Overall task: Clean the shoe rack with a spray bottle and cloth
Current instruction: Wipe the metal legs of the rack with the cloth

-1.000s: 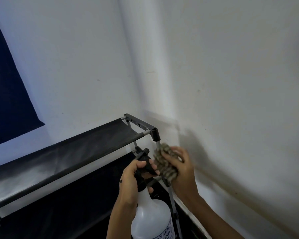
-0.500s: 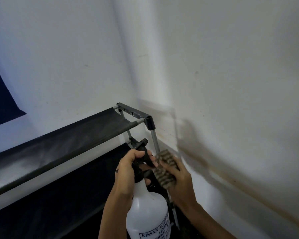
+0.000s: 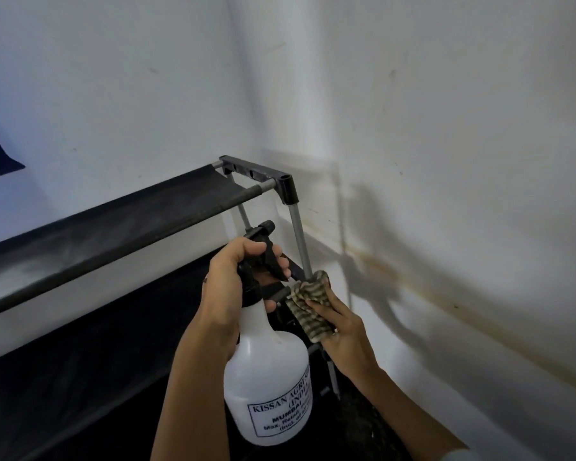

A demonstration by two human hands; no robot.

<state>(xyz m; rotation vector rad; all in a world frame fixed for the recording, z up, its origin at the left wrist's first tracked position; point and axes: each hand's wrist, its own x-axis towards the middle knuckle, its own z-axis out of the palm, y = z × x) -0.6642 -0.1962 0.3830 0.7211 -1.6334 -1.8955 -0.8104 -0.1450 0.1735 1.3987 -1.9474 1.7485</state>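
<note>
While the left hand [image 3: 233, 287] grips the black trigger head of the translucent white plastic spray bottle [image 3: 266, 377], fingers curled round the neck and trigger, the bottle stands upright in the air in front of the rack's right end. Nozzle points up and away, toward the wall corner. Probable reason: kept at the ready so spray can go on without a change of grip.

The right hand [image 3: 343, 331] holds the bunched striped grey-and-tan cloth [image 3: 311, 304], fingers curled over it and pressing it against the thin grey metal upright post [image 3: 298, 234] at the rack's front right corner. The cloth appears to wrap the post partway; whether it goes fully round cannot be told. Bunching gives a thick pad that can slide along a narrow tube.

The black fabric-and-metal shoe rack [image 3: 120, 224] sits in the room corner, right end near the white wall [image 3: 446, 128]. Top fabric shelf shows pale dusty patches along its length. A black plastic corner connector [image 3: 288, 189] caps the post above the cloth. A lower dark shelf lies beneath, partly hidden by the arms.

Judgement: step in hand is wiping the post; the top shelf looks not yet wiped. A brownish stain runs along the wall's lower part to the right.
</note>
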